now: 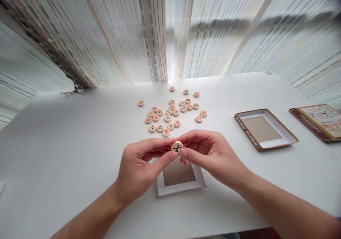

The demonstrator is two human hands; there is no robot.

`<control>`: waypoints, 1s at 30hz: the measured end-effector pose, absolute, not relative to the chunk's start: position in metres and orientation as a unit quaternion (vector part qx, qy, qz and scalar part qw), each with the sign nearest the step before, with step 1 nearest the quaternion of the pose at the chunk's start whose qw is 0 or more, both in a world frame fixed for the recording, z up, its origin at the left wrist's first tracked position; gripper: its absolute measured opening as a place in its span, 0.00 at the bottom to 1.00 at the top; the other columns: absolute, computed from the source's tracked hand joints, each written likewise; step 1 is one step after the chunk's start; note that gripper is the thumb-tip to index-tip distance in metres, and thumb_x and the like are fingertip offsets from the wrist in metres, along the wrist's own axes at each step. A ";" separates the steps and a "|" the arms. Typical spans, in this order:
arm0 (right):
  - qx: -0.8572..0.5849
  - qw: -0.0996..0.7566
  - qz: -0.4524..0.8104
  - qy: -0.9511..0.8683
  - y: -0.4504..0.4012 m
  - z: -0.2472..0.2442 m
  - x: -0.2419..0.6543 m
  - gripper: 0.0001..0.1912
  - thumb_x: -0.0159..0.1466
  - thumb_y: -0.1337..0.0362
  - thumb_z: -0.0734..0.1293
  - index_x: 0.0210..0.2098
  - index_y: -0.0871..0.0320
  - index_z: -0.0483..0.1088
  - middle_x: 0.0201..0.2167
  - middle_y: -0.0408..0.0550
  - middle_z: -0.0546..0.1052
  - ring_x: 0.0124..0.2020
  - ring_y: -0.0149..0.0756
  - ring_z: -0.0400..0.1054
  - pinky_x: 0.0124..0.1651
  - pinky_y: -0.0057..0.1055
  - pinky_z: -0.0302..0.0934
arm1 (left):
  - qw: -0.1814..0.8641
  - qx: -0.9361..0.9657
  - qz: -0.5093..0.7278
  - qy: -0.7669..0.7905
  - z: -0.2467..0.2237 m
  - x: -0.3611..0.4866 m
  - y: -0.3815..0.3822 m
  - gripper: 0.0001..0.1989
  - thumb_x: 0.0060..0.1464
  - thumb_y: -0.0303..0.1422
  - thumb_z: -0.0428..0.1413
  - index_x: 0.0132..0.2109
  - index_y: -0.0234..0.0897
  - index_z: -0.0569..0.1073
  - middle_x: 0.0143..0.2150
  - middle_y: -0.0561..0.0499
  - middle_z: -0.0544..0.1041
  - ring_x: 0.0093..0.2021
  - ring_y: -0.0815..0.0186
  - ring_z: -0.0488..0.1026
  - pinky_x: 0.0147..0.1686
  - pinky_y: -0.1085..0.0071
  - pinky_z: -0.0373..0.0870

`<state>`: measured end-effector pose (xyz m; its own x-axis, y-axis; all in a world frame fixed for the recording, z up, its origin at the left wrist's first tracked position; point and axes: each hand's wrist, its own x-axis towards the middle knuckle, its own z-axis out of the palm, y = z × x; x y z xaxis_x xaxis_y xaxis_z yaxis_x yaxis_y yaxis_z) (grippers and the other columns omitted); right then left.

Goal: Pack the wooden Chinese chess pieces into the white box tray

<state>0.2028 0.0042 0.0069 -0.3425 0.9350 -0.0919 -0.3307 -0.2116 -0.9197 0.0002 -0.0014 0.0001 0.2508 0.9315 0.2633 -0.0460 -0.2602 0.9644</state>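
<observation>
A disc [177, 147] is pinched at its edges between both hands, its black-marked face turned towards the person. The left hand [138, 166] has thumb and fingers closed on its nine o'clock side, and the right hand [213, 157] closes on it from three o'clock. At six o'clock, just below the hands, a tray [182, 187] lies on the table [80, 161]; the hands and disc hide its far part from view. Past the fingers, from eleven to one o'clock, the other discs [168, 118] spread loosely, faces marked in red or black, many touching or close together. One red-marked disc [141, 103] sits apart at eleven, a red-marked pair [201, 116] at one. Towards three o'clock, clear of the right hand, lies a lettered carton [246, 132], then a pictured box [323, 120] farther out. Blinds [119, 29] close off the far side from ten to two, with a chain [61, 59] hanging at ten
</observation>
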 end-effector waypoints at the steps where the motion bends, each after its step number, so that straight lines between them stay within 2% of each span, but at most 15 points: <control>1: -0.351 0.456 0.696 -0.430 0.004 0.007 0.202 0.13 0.55 0.68 0.85 0.40 0.55 0.87 0.31 0.45 0.84 0.29 0.28 0.75 0.35 0.21 0.74 | 0.490 0.620 0.497 0.357 0.001 0.000 -0.001 0.20 0.58 0.18 0.69 0.51 0.46 0.88 0.48 0.53 0.90 0.41 0.65 0.89 0.46 0.77 0.87; 6: -0.347 0.456 0.702 -0.422 0.005 0.005 0.202 0.13 0.54 0.71 0.86 0.37 0.56 0.87 0.29 0.45 0.85 0.29 0.27 0.75 0.33 0.19 0.73 | 0.481 0.631 0.494 0.356 0.003 0.001 -0.001 0.20 0.57 0.18 0.70 0.50 0.47 0.88 0.46 0.55 0.91 0.40 0.67 0.89 0.45 0.79 0.86; 15: -0.317 0.483 0.674 -0.461 0.005 0.002 0.203 0.15 0.56 0.71 0.85 0.42 0.53 0.88 0.31 0.43 0.84 0.31 0.26 0.76 0.37 0.18 0.72 | 0.449 0.632 0.512 0.369 -0.004 -0.001 -0.001 0.18 0.57 0.18 0.70 0.49 0.46 0.88 0.45 0.55 0.90 0.42 0.68 0.88 0.46 0.79 0.86; 24: -0.346 0.478 0.678 -0.439 0.005 0.001 0.205 0.14 0.58 0.68 0.84 0.43 0.53 0.87 0.31 0.45 0.85 0.28 0.27 0.76 0.33 0.20 0.74 | 0.452 0.615 0.515 0.391 -0.001 0.000 -0.001 0.18 0.54 0.19 0.72 0.48 0.44 0.89 0.41 0.54 0.91 0.39 0.66 0.89 0.43 0.78 0.87; 27: -0.340 0.471 0.685 -0.439 0.006 0.000 0.205 0.13 0.59 0.67 0.84 0.44 0.52 0.87 0.29 0.43 0.85 0.25 0.25 0.76 0.32 0.20 0.74 | 0.472 0.592 0.516 0.401 0.000 0.000 -0.001 0.16 0.54 0.19 0.72 0.47 0.43 0.89 0.39 0.54 0.91 0.37 0.65 0.89 0.42 0.77 0.88; 30: -0.335 0.466 0.696 -0.432 0.006 -0.001 0.205 0.14 0.61 0.66 0.83 0.46 0.50 0.87 0.31 0.45 0.86 0.26 0.26 0.76 0.32 0.21 0.74 | 0.504 0.565 0.521 0.393 0.001 0.001 -0.001 0.14 0.57 0.19 0.70 0.46 0.42 0.89 0.37 0.53 0.90 0.35 0.64 0.89 0.40 0.76 0.88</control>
<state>0.2049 0.0062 -0.0013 -0.3410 0.9379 -0.0630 -0.3600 -0.1922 -0.9129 0.0010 -0.0008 0.0012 0.1482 0.9698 0.1935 -0.0817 -0.1830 0.9797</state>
